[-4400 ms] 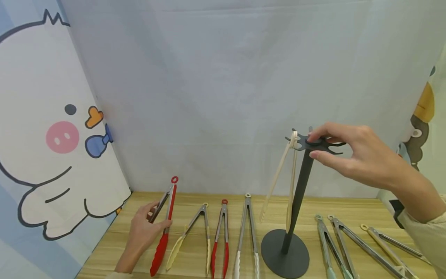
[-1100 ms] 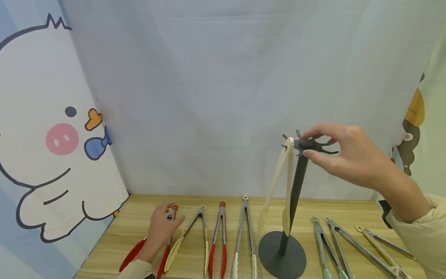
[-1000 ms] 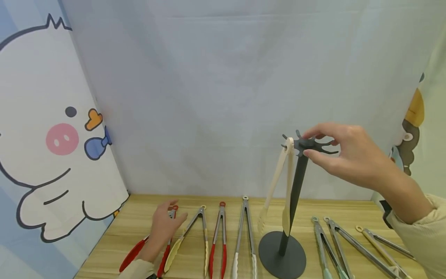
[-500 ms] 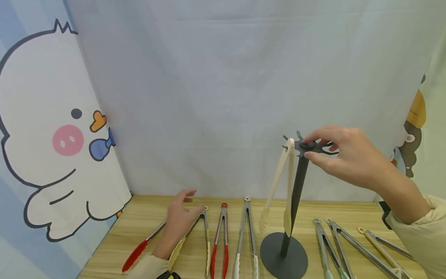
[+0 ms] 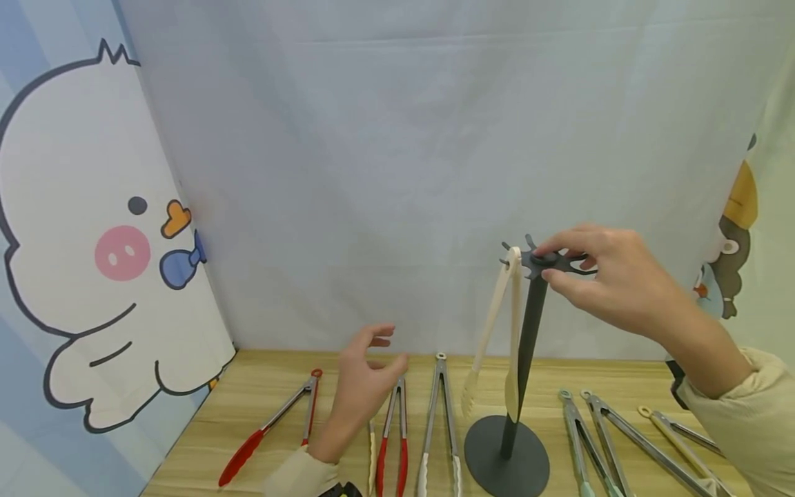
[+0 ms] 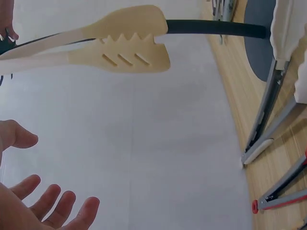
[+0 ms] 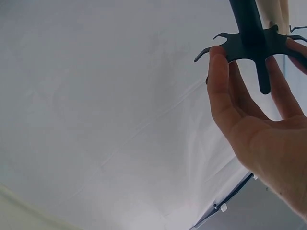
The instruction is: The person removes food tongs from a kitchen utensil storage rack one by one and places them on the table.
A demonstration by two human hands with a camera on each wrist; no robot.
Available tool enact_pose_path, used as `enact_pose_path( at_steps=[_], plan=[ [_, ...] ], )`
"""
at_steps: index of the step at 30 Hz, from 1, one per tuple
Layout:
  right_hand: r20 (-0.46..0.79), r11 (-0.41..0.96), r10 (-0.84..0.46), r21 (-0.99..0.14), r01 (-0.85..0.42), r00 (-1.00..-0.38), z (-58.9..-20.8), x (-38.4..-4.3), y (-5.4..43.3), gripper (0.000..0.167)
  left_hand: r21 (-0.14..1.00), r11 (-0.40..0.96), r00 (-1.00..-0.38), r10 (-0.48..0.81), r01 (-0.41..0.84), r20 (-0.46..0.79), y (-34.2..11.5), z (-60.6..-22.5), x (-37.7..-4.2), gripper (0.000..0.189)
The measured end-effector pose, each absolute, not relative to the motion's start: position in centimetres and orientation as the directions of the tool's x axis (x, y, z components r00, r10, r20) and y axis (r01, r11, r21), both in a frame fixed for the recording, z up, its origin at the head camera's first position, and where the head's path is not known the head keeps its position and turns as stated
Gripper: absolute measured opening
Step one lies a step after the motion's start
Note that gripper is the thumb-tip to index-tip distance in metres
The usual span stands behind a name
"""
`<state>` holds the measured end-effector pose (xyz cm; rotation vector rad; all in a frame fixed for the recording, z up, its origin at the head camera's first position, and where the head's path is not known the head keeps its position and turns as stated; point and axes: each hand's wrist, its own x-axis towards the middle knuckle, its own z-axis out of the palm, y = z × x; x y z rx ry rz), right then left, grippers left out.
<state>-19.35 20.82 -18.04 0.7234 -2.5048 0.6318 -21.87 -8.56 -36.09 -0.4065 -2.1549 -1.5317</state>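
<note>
My right hand [image 5: 621,283] grips the hooked top [image 5: 546,261] of a black rack stand, thumb on the near side. In the right wrist view its fingers [image 7: 219,81] curl round the hooks from below. Cream tongs [image 5: 515,297] hang by their loop from a left hook, jaws spread. My left hand [image 5: 363,386] holds nothing; its fingers are loosely bent, thumb apart. It hovers over the table, covering most of the yellow-tipped tongs [image 5: 372,449] and overlapping the top of the small red-tipped tongs [image 5: 404,421]. Large red-tipped tongs [image 5: 273,417] lie spread to its left.
White-tipped tongs [image 5: 440,386] lie between my left hand and the stand's round base [image 5: 506,455]. Several more tongs, one green-tipped pair [image 5: 576,428] among them, lie right of the base. A pale cloth backdrop [image 5: 373,172] rises behind the wooden table [image 5: 205,442].
My left hand has let go of the large red-tipped tongs, which now lie on the table, and has moved right past the yellow-tipped pair. My right hand stays on the stand's top.
</note>
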Motion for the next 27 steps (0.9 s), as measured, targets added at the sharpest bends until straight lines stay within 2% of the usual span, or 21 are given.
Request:
enact_pose_path(
  at_steps=[10, 19, 23, 27],
  plan=[
    [0.528, 0.75, -0.361, -0.325, -0.576, -0.768, -18.1, -19.3, 20.7, 0.02, 0.803, 0.267, -0.834, 0.007, 0.533, 0.552, -5.9, -35.1, -21.0, 0.04],
    [0.535, 0.746, -0.355, -0.332, -0.577, -0.767, -18.3, -19.3, 20.7, 0.019, 0.765, 0.306, -0.811, 0.043, 0.567, 0.584, -3.7, -34.2, -20.3, 0.038],
    [0.534, 0.745, -0.357, -0.331, -0.579, -0.766, -18.3, -19.2, 20.6, 0.019, 0.755, 0.292, -0.8, 0.068, 0.587, 0.596, -2.5, -33.8, -19.9, 0.042],
    [0.539, 0.746, -0.364, -0.32, -0.584, -0.76, -18.3, -19.2, 20.5, 0.019, 0.734, 0.342, -0.796, 0.076, 0.587, 0.601, -1.2, -33.6, -19.7, 0.049]
  ],
)
